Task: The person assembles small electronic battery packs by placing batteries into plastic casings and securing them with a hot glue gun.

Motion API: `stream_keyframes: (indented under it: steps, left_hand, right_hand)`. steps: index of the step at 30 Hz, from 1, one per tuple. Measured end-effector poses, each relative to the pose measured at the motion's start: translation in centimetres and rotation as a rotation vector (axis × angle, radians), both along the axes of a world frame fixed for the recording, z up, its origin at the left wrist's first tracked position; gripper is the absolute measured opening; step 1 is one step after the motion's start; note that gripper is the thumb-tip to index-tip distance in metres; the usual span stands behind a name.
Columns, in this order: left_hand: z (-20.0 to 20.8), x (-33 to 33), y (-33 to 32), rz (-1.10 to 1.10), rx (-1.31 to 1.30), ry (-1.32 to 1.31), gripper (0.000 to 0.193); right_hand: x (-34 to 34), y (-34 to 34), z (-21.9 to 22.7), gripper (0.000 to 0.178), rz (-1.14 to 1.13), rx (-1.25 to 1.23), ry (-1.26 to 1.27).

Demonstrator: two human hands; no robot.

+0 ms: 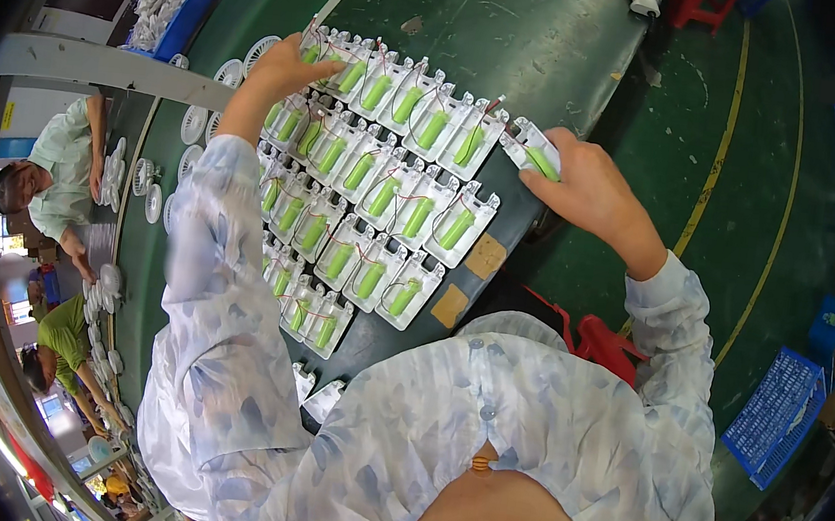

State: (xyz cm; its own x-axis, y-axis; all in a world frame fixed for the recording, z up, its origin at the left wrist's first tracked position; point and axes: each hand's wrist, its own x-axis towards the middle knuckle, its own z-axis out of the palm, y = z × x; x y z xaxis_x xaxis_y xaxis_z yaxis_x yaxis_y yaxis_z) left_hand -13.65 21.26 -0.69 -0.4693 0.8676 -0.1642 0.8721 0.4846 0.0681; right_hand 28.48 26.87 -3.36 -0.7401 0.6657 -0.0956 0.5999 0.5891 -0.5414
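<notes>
Several white plastic housings, each with a green battery cell and thin red wires, lie in rows on the dark green worktable. My right hand grips one such housing at the right end of the top row. My left hand reaches to the far left of the top row, its fingertips resting on a housing there.
Two more white housings lie near my body. Round white fan-like parts line the table's left side, where other people work. A red stool and blue crates stand on the green floor at right.
</notes>
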Motion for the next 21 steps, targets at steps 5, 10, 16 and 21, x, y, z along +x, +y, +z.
stream_keyframes:
  steps: [5, 10, 16, 21]
  left_hand:
    - [-0.6, -0.4, 0.7, 0.006, 0.019, -0.020, 0.117]
    - [-0.7, 0.5, 1.7, -0.001, 0.009, -0.172, 0.119]
    - [-1.4, 2.5, 1.5, -0.042, 0.063, -0.424, 0.114]
    - [1.3, 8.3, 2.2, -0.020, -0.037, -0.841, 0.085]
  right_hand:
    - [-1.8, 0.0, 1.4, 0.074, -0.084, -0.975, 0.384]
    - [-4.6, 1.0, -0.6, 0.091, -0.169, -1.383, 0.711]
    - [-11.2, -0.3, -1.2, 0.118, -0.246, -1.421, 0.992]
    - [-15.1, -1.2, -2.0, 0.114, -0.403, -1.282, 1.169]
